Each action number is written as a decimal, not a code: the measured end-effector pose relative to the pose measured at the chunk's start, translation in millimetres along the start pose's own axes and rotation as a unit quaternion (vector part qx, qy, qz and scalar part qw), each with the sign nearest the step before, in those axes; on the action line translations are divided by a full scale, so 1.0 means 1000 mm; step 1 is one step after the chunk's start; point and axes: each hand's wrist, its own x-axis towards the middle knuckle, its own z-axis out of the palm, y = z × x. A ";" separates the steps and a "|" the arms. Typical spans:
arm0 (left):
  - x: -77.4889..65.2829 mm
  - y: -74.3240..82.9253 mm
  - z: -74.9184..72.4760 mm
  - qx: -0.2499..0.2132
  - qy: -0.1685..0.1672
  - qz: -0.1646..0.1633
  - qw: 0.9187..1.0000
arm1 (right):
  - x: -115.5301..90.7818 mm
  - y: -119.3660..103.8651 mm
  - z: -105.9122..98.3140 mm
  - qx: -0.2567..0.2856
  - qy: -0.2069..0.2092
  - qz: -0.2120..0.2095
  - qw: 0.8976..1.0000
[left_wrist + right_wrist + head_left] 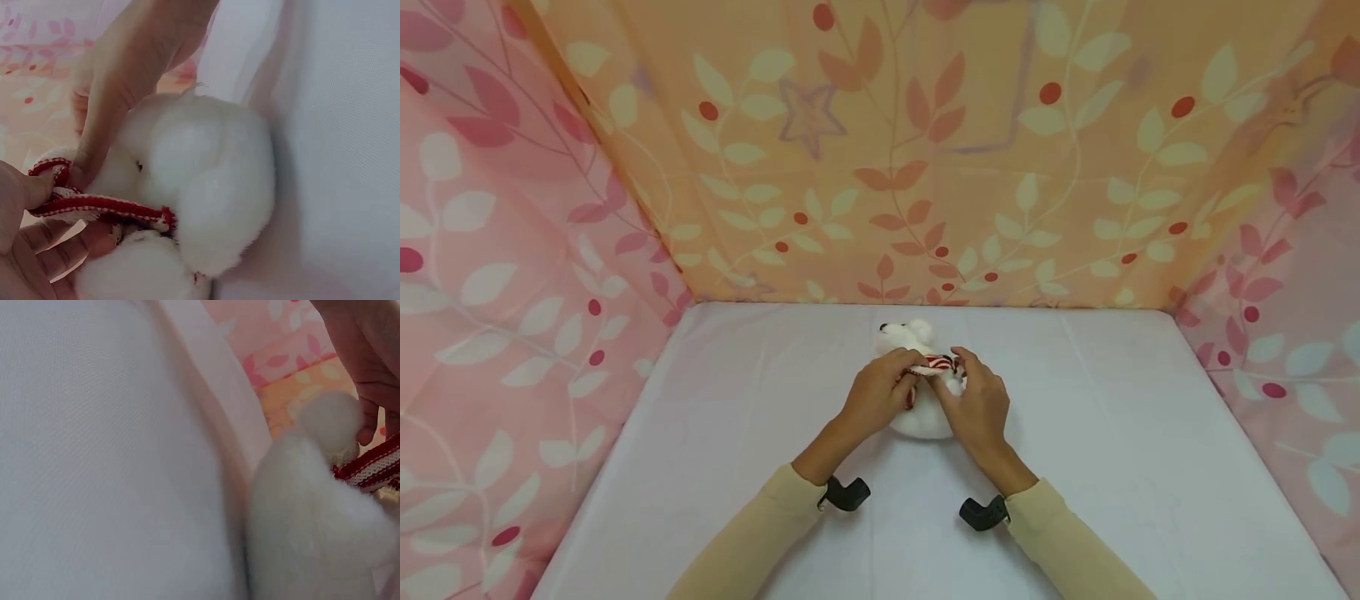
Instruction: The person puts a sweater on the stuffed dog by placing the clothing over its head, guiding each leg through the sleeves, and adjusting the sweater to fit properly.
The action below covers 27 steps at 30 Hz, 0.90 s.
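A white plush bear (921,423) sits on the table with its dark nose towards the upper left. Round its neck is a red and white striped knitted scarf (938,364). The left hand (877,393) pinches one part of the scarf at the bear's front left. On the other side, the right hand (981,410) holds the scarf between thumb and fingers. Close up in the left wrist view, a band of the scarf (103,205) stretches across the white fur (228,181), with fingertips of both hands at its loop. Part of the scarf is hidden behind the fingers.
White cloth covers the table (737,400). An orange leaf-patterned curtain (865,150) hangs along the back edge, and pink patterned curtains (490,333) stand at both sides. Black camera mounts (847,493) sit at the wrists, by the beige sleeves (752,533).
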 end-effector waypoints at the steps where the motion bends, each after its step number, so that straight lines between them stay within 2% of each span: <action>1: 0.000 0.000 0.000 0.000 0.000 -0.004 1.000 | 0.001 0.000 0.000 0.006 -0.002 0.003 1.000; 4: 0.000 0.001 -0.001 0.003 0.002 0.001 1.000 | 0.004 0.000 -0.001 0.028 -0.005 0.027 0.999; 7: -0.001 0.003 -0.003 0.007 -0.001 0.013 1.000 | 0.007 0.002 0.000 0.047 -0.007 0.070 0.996; 11: -0.003 0.002 -0.003 0.011 -0.008 0.018 1.000 | 0.011 0.005 0.000 0.051 -0.014 0.109 0.993; 22: -0.008 -0.004 -0.002 0.021 -0.064 0.037 0.997 | 0.017 0.016 0.002 0.041 -0.026 0.131 0.990; 27: -0.009 -0.006 0.001 0.030 -0.053 0.029 0.998 | 0.017 0.021 -0.002 0.085 -0.034 0.133 0.987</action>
